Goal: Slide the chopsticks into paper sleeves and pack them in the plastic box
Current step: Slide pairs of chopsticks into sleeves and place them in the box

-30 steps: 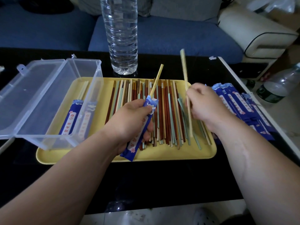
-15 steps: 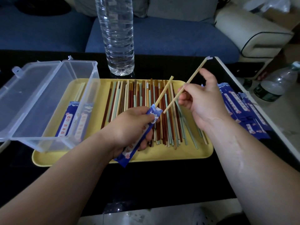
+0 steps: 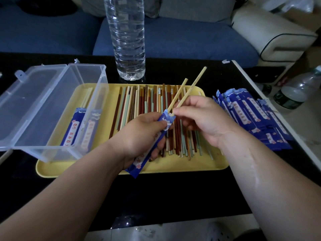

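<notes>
On the black table (image 3: 173,197), note the yellow tray (image 3: 173,168) first, with the open clear plastic box (image 3: 52,150) resting over its left end. Beyond the tray, a tall water bottle (image 3: 127,40); to the right, a fanned stack of empty blue sleeves (image 3: 251,115). Across the tray's middle, loose chopsticks (image 3: 139,101) in brown, green and cream.

Above them, left hand (image 3: 142,134) wrapped round a blue paper sleeve (image 3: 151,145), fingers curled about its middle, mouth aimed up and away, one pale chopstick (image 3: 178,93) already partway in. Right hand (image 3: 205,119) pinching a second pale chopstick (image 3: 196,84) between thumb and forefinger, low on the shaft, lower end at the sleeve mouth; whether inside yet, cannot tell.

To do this well: hold the sleeve loosely so as not to crush the opening, line the second stick up parallel with the first, feed in short pushes, regrip higher. Beware of snagging or tearing the paper edge. Then lay the pair in the box beside the two sleeved pairs (image 3: 74,129) already there.
</notes>
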